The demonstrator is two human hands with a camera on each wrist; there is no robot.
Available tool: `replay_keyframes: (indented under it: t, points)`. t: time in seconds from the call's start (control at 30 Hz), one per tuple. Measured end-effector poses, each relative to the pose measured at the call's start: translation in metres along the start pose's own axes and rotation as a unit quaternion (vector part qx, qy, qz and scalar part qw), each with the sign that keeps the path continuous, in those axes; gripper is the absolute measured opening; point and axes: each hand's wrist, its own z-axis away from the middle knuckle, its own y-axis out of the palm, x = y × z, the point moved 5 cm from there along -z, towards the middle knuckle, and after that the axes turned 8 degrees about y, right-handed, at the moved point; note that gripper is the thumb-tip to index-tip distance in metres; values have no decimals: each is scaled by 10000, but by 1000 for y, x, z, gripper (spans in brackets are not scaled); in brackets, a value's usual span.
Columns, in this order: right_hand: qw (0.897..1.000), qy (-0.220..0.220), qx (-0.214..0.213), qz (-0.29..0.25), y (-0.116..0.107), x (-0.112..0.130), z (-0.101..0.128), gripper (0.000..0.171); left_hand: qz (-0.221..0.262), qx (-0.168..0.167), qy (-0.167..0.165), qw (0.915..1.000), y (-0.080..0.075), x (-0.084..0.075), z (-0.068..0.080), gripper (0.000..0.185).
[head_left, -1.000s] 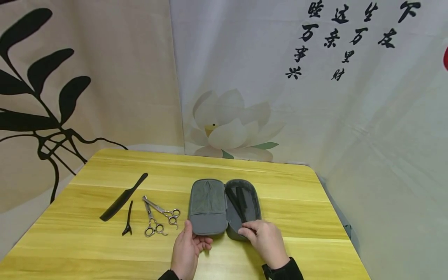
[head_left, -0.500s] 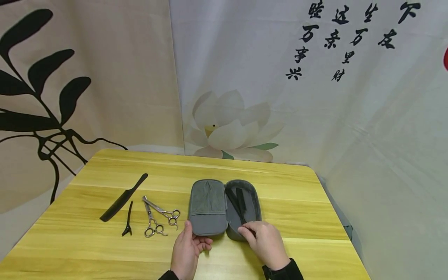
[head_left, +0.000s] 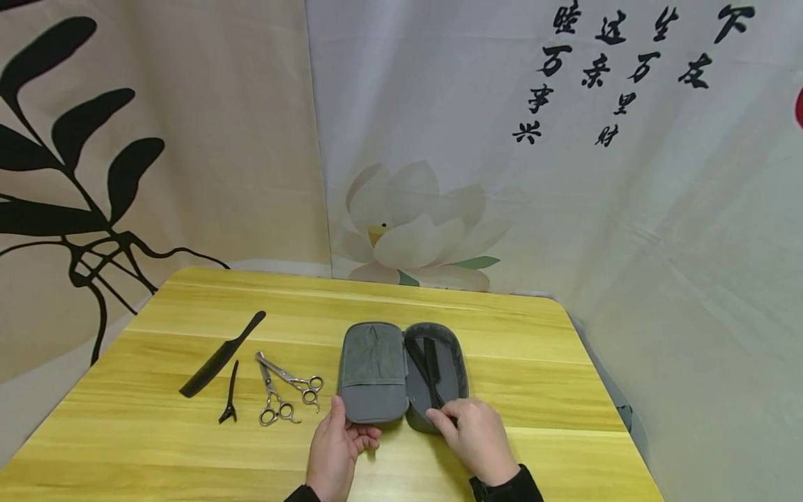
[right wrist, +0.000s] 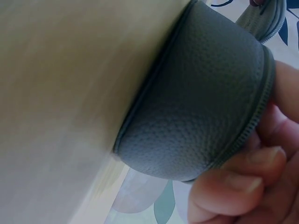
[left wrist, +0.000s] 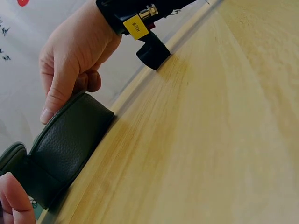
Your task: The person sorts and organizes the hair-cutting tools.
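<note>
A grey zippered case lies unfolded on the table. My left hand holds the near edge of its left half, thumb on top and fingers curled below. Two slim black tools lie in the right half: a long thin one and one with a broader, blocky end. My right hand reaches over the near rim, thumb and forefinger pinched at their narrow near ends. In the right wrist view, the curled fingers are at the zipper edge; the tools are hidden behind the case wall.
Left of the case lie two pairs of metal scissors with crossing tips. Farther left are a black hair clip and a large black comb. Printed cloth hangs behind the wooden table.
My right hand has drawn very slightly toward me, and more of the black tools' near ends shows. My left hand and the case stay where they were.
</note>
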Motion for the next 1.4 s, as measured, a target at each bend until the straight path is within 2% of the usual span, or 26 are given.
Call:
replay_keyframes:
  t: [0.27, 0.53, 1.4]
  points:
    - [9998, 127, 168, 18, 1, 0, 0, 30, 11, 32, 11, 10000, 0, 1, 0, 75]
    - [9999, 22, 139, 59, 1, 0, 0, 28, -9, 64, -12, 10000, 0, 1, 0, 79]
    - [9997, 77, 204, 103, 1, 2, 0, 28, -22, 108, 58, 9999, 0, 2, 0, 79]
